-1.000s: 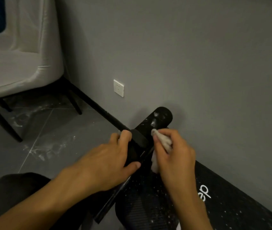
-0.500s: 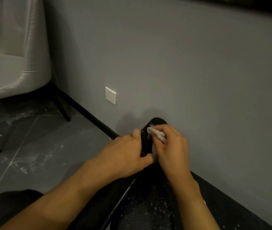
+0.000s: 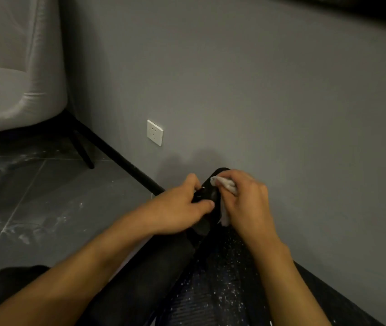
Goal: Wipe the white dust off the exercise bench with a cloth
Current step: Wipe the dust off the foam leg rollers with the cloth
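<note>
Head view: right hand (image 3: 248, 203), its grip clenched on the cloth (image 3: 226, 184), has moved up the bench's roller (image 3: 210, 191); left hand (image 3: 175, 208) still clasps the roller; bench pad (image 3: 222, 290) below remains dusty.

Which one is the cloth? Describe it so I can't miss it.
Follow the grey wall down to the black exercise bench. At its far roller end, the right hand holds a small crumpled cloth, the only white item between the hands.
</note>
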